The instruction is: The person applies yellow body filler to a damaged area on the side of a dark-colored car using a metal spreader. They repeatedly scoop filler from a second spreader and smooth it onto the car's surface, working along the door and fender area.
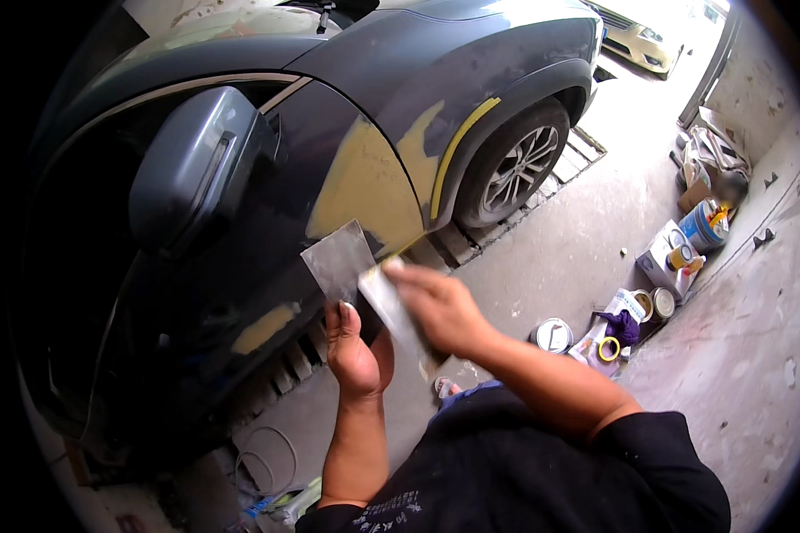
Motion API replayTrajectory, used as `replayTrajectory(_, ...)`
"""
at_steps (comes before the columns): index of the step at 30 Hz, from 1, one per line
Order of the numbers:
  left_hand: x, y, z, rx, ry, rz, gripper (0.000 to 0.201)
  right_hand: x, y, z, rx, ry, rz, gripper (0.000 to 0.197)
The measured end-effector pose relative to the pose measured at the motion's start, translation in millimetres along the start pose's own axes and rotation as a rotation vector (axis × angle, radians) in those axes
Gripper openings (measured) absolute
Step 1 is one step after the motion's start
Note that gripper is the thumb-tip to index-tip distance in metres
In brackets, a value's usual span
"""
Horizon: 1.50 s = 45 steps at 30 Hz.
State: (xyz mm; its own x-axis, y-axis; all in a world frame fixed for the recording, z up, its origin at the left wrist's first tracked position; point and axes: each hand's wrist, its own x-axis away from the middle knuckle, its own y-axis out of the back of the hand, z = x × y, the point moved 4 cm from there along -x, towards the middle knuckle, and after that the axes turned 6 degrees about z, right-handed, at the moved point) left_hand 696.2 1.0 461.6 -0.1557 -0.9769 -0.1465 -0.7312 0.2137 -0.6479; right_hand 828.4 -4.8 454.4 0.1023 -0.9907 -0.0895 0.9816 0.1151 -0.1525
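Observation:
My left hand (356, 360) is closed at the lower edge of a flat, grey, square-cornered putty spreader (340, 263), which stands up in front of the dark car door. Just to the right, my right hand (444, 311) grips a long, pale, flat blade (389, 306), blurred by motion. The two tools are close together; whether they touch I cannot tell. Behind them, yellowish filler (360, 188) covers the front end of the door, and another patch (425, 142) lies on the fender. A smaller filler patch (265, 329) sits low on the door.
The car's side mirror (191, 169) juts out at the left. A front wheel (516, 164) stands beyond the filler. Along the right wall are an open-topped can (553, 336), a yellow tape roll (608, 348), a white box (667, 258) and a blue bucket (702, 226). A pale hose (267, 453) coils at lower left.

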Motion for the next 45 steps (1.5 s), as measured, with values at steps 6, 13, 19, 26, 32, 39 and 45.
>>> replayTrajectory(6,-9,4,-12,-0.129,-0.153,-0.069,0.038,33,-31,-14,-0.065,-0.069,0.073,0.034)
replayTrajectory(13,-6,2,-14,-0.161,-0.108,0.042,0.040,34,-28,-5,-0.021,-0.020,0.072,0.034)
replayTrajectory(19,-6,-1,-8,-0.136,-0.043,0.066,0.046,24,-13,-1,-0.029,-0.083,0.089,0.034)
replayTrajectory(26,5,-12,15,-0.089,0.106,0.202,0.083,-3,1,18,-0.004,-0.015,0.061,0.032)
replayTrajectory(32,4,6,21,-0.219,0.099,0.207,0.085,19,-17,-1,-0.158,-0.114,0.115,0.036)
replayTrajectory(39,2,27,26,-0.085,0.107,0.113,0.046,18,-24,5,-0.339,-0.177,0.089,0.035)
replayTrajectory(45,15,38,13,-0.266,0.243,0.269,0.044,-14,-1,16,-0.310,-0.079,0.011,0.039)
